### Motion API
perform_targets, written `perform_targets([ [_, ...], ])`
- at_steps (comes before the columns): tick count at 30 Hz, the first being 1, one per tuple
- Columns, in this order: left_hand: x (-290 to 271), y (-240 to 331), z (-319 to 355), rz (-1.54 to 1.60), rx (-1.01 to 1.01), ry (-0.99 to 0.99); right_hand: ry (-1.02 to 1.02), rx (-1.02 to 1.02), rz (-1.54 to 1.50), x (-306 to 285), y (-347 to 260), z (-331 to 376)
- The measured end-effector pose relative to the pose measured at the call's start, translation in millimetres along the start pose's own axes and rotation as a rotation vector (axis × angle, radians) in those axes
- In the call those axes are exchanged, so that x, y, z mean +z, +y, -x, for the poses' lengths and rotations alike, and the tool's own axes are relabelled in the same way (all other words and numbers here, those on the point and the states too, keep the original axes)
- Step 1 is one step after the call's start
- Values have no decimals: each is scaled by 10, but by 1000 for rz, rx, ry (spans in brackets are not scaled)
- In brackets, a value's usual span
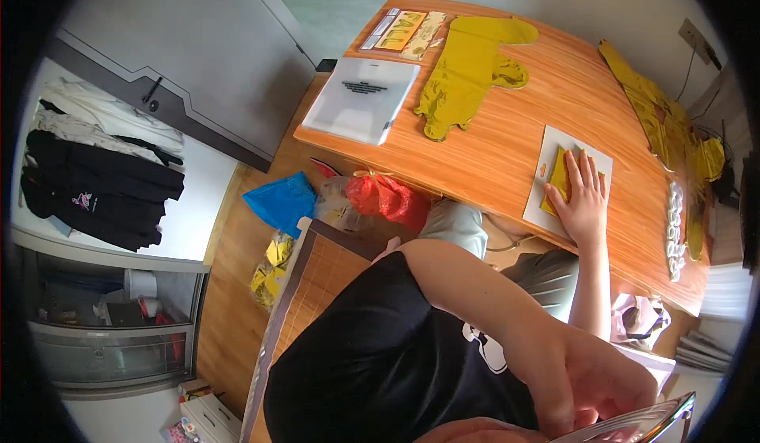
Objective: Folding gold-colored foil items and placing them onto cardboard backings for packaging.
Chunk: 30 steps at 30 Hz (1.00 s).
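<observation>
My right hand lies flat on the table, fingers spread, pressing on a small folded gold foil piece. Under the foil is a white card with a small hang hole near its left edge. My left arm bends across my body, bringing my left hand up beside the eyeglasses at the lower right. Its fingers curl inward and are mostly hidden. Farther left on the wooden table, a large flat gold foil balloon is spread out.
A clear plastic folder and printed card packs lie at the table's far left. More gold foil and a row of white rolls line the right side. Blue and red bags sit below the left edge.
</observation>
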<state>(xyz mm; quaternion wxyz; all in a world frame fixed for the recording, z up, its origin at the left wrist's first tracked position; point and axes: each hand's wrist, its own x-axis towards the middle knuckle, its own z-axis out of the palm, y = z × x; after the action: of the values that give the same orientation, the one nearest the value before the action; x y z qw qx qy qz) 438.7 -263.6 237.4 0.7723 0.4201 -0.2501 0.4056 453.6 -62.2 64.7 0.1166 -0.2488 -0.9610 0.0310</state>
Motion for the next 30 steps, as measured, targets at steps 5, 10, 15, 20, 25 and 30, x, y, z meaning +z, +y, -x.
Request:
perform_targets([
  [5,10,124,65,-126,-146,125,11,13,7,-58,11,12],
  [10,60,196,271,-844,436,67,21,-18,-51,-53,4,42],
  [15,742,118,507,-1118,891,61,52,-28,-31,-4,8,35],
  [20,916,-385,142,-900,1426,463,87,-26,-25,9,23,10],
  [25,792,569,365,-1102,619,-470,42,-23,-13,6,7,16],
  [30,934,577,1251,-1812,641,218,32,-16,-28,-46,-14,24],
])
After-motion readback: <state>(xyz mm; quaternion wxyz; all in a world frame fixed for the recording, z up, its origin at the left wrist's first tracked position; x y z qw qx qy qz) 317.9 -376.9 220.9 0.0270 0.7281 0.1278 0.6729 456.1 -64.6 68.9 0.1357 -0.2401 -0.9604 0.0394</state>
